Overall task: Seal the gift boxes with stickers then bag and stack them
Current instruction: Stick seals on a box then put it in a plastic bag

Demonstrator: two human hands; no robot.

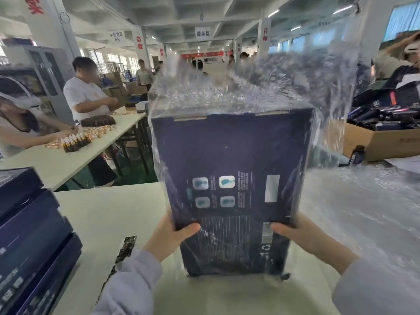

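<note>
Centre frame: dark navy rectangular gift box point(231, 178), matte card w/ pale printed icons, held upright above the pale bench point(109, 212). Crinkly clear plastic bag point(284, 87) sleeves it, loose end billowing toward upper right. Left hand point(172, 235) & right hand point(304, 235) grip its lower corners, fingers clenched on box thru film. Stacked navy boxes point(34, 246) lower left.

The plastic bag point(261, 87) above the gift box point(231, 178) is smeared by motion, veiling the room behind it. Both hands' fingers lie hidden behind the box, thumbs alone visible. The stack of boxes point(29, 235) is cut off by the left edge, its print illegible.
</note>
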